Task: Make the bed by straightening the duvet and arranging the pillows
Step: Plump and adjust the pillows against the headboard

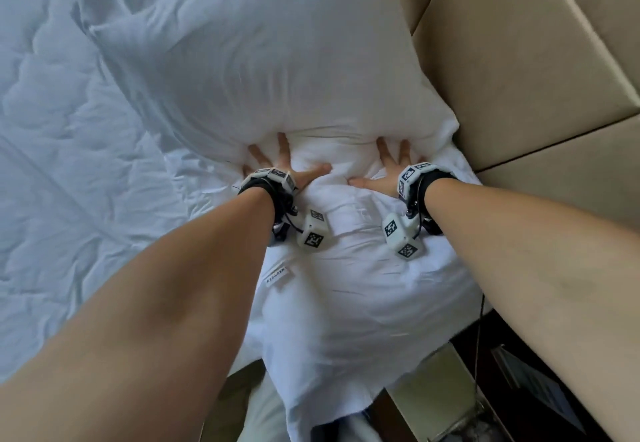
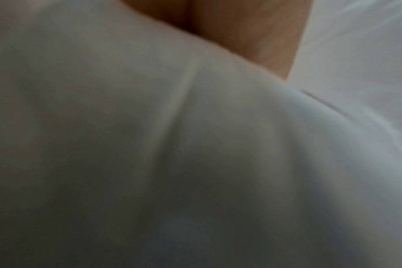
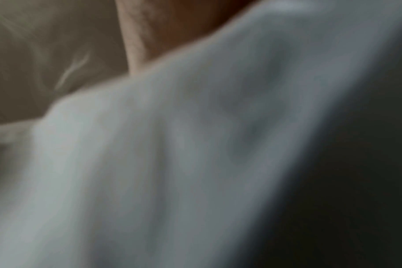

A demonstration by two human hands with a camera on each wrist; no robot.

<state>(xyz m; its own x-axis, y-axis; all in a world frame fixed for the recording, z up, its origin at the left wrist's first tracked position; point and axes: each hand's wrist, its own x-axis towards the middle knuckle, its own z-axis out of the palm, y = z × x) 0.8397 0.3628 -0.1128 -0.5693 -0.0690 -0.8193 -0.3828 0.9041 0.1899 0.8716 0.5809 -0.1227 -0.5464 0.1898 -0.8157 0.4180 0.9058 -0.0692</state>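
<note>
In the head view both hands lie flat with fingers spread on a white pillow [image 1: 346, 303] that lies lengthwise toward me at the bed's corner. My left hand [image 1: 294, 162] and right hand [image 1: 381, 169] press its far end, thumbs pointing at each other. The fingertips reach the edge of a second, plumper white pillow [image 1: 259, 60] beyond. A rumpled white duvet [image 1: 52, 164] covers the bed on the left. Both wrist views are blurred: white fabric [image 2: 195, 145] with part of the left hand [image 2: 241, 27] above it, and white fabric [image 3: 172, 145] below part of the right hand [image 3: 161, 27].
A beige padded headboard [image 1: 519, 60] runs along the right, close to the pillows. A dark bedside unit [image 1: 519, 389] with a cable hanging by it sits at the lower right. A small label [image 1: 277, 273] is sewn on the near pillow.
</note>
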